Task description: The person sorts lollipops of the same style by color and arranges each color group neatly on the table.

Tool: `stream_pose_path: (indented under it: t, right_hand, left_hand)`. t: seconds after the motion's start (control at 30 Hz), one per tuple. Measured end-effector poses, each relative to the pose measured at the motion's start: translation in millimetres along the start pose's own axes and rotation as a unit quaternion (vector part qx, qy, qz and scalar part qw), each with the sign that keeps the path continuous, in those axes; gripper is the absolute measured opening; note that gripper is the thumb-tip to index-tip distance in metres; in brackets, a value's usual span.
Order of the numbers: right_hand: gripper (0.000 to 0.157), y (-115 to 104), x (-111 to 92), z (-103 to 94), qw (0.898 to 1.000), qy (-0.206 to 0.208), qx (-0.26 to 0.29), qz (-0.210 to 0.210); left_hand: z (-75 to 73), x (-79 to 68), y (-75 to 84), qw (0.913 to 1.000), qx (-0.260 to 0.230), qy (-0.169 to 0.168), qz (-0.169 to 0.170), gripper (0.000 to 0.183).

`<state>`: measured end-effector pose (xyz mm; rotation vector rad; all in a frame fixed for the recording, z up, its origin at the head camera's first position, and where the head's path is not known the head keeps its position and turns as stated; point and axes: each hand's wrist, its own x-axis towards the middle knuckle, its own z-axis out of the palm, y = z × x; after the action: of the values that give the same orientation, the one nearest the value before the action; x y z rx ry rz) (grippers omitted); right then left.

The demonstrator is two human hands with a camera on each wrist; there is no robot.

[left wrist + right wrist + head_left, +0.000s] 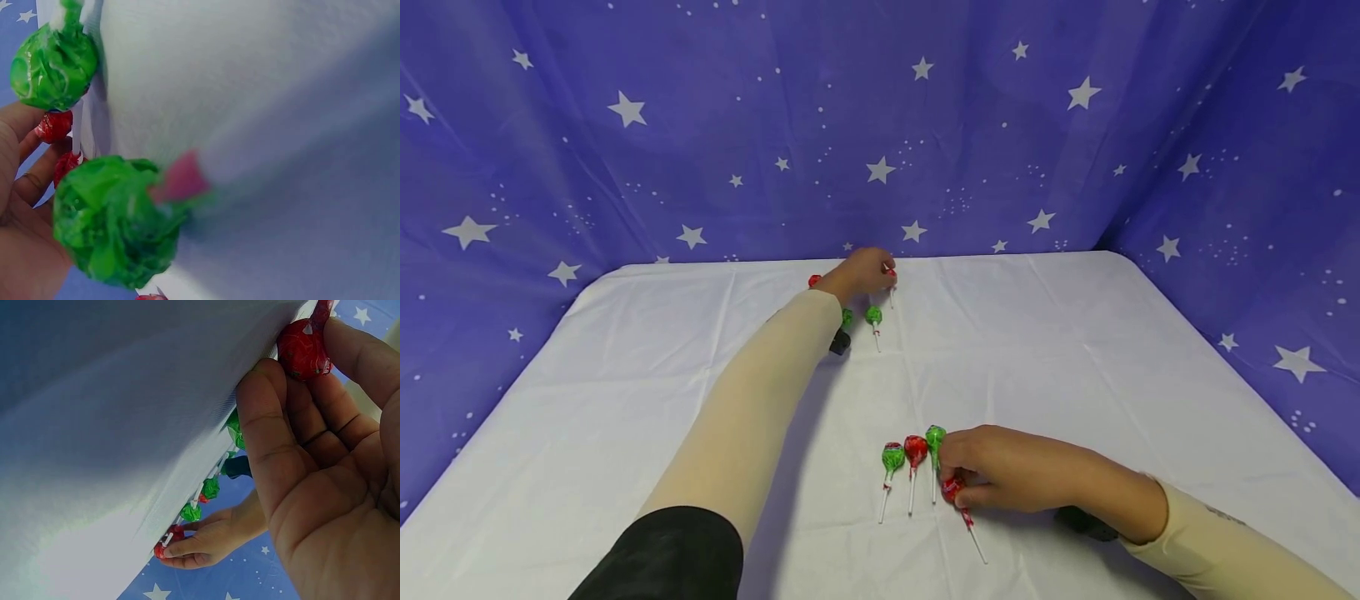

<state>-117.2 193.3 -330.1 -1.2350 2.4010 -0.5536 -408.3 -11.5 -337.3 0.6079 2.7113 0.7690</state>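
At the far edge of the table my left hand [868, 268] pinches a red lollipop [891, 275], its white stick hanging toward me. Two green lollipops, one [874, 316] in plain sight and another [847, 317] partly behind the forearm, lie just nearer. A red lollipop [815, 281] shows left of that wrist. Closer in, my right hand [1018, 468] holds a red lollipop [952, 490] between thumb and fingers, stick pointing down right. Beside it stand in a row a green lollipop [892, 457], a red lollipop [915, 450] and another green lollipop [936, 437].
A white cloth [1112, 358] with creases covers the table. Behind it and along the sides hangs a blue curtain [820, 125] with white stars. My left forearm [752, 400] stretches across the table's left middle. Dark wrist devices [1086, 523] sit under the wrists.
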Motion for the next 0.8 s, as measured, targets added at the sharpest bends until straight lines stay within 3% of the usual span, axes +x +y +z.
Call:
stream_pose_path:
  t: [0.43,0.63,0.8]
  right_hand:
    - [0.017,-1,3,-2.1,1.000,0.001,-0.009,-0.010]
    - [0.015,-1,3,-3.9,1.000,-0.005,0.000,-0.001]
    - [0.017,-2,1,-1.9,1.000,0.001,0.005,-0.005]
  left_hand:
    - [-11.1,-9.4,-0.8,0.9997,-0.015,0.007,0.017,0.044]
    - [-16.9,-17.2,0.3,0.9988,0.027,0.028,0.029,0.044]
    - [-19.3,-34.0,6.8,0.9945,0.068,0.051,0.061,0.042]
